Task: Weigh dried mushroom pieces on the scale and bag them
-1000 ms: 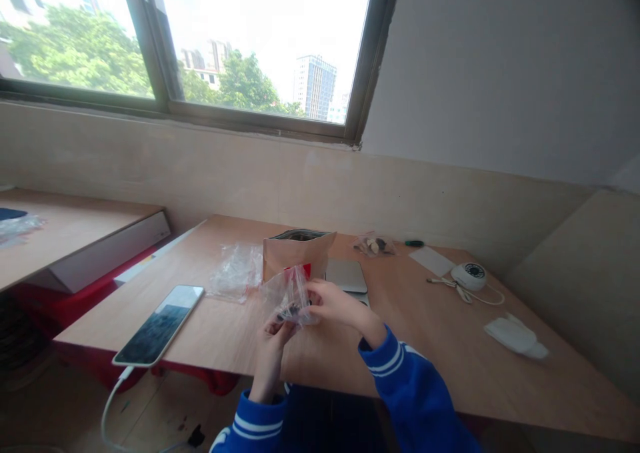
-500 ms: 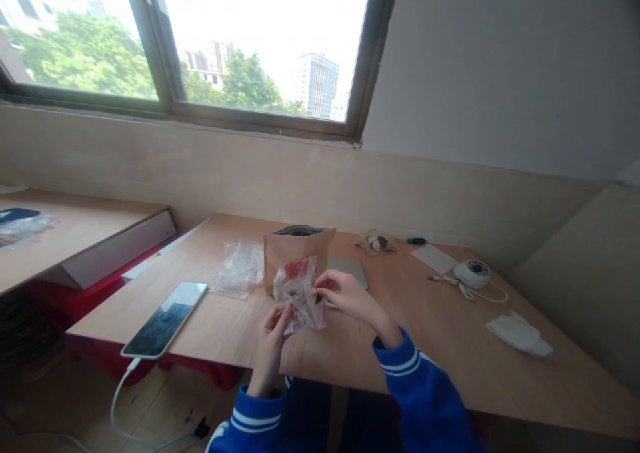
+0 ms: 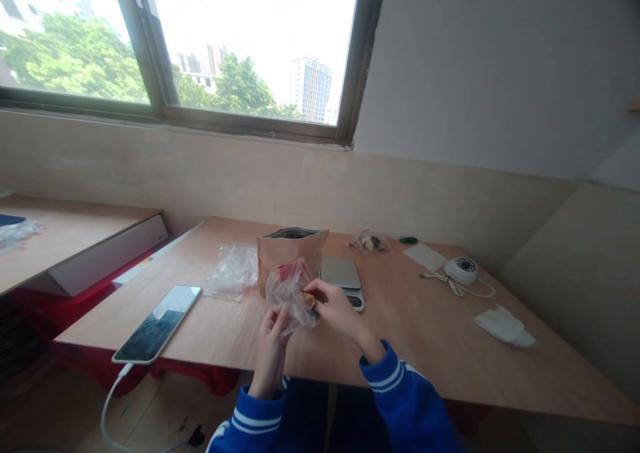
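My left hand (image 3: 273,333) pinches the lower left edge of a clear plastic zip bag (image 3: 286,294) held above the front of the table. At the bag's right side, my right hand (image 3: 336,309) grips a small brownish dried piece (image 3: 309,299) between thumb and fingers; its exact kind is unclear. Right behind the bag a brown kraft paper pouch (image 3: 270,256) stands upright with its top open, partly covered by the bag. Beyond my right hand lies a small kitchen scale (image 3: 345,273), its display edge partly hidden by the hand.
Left are a pile of clear bags (image 3: 231,273) and a phone (image 3: 159,326) with a cable. At the back lies a filled bag (image 3: 369,243) beside a green-handled tool (image 3: 409,239). Rightward are white paper (image 3: 426,257), a dome camera (image 3: 461,270) and a crumpled tissue (image 3: 505,325).
My right hand has turned and shifted slightly, so the brownish piece shows more clearly at the bag. More of the scale is visible. The whole view has moved a little.
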`<state>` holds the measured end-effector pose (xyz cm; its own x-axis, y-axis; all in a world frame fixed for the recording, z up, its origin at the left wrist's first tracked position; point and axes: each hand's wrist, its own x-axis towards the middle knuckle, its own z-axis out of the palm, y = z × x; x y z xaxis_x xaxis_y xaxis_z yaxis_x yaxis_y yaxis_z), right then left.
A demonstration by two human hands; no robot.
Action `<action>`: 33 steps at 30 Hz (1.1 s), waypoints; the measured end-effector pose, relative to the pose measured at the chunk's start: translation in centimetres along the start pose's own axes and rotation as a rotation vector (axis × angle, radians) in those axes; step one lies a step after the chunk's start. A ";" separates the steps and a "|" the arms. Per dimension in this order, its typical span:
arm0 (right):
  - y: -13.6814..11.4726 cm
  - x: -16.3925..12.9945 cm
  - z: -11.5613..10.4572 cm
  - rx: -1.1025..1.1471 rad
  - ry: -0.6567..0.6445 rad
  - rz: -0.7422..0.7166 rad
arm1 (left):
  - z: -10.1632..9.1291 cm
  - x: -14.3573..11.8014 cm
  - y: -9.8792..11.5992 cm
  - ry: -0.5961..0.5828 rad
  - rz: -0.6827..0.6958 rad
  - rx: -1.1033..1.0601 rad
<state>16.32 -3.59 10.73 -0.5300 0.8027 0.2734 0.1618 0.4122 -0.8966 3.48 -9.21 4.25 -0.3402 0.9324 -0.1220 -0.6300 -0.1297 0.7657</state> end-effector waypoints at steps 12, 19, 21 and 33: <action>-2.7 5.1 -2.0 -0.019 0.359 -0.199 | -2.0 0.9 0.4 -0.005 -0.112 -0.034; -4.2 12.3 -2.5 -0.391 0.226 -0.401 | -3.3 1.0 2.1 0.034 -0.082 0.029; -3.8 12.2 -2.3 -0.412 0.151 -0.427 | -3.6 1.1 2.4 0.052 -0.071 0.031; -2.7 7.2 -2.1 -0.567 0.206 -0.377 | -2.1 1.3 0.6 -0.025 -0.143 0.050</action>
<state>13.85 1.98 15.88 -0.4760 0.6030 0.6401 0.4360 0.7939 -0.4237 1.14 -8.78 3.20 -0.2318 0.9484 -0.2163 -0.6346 0.0211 0.7726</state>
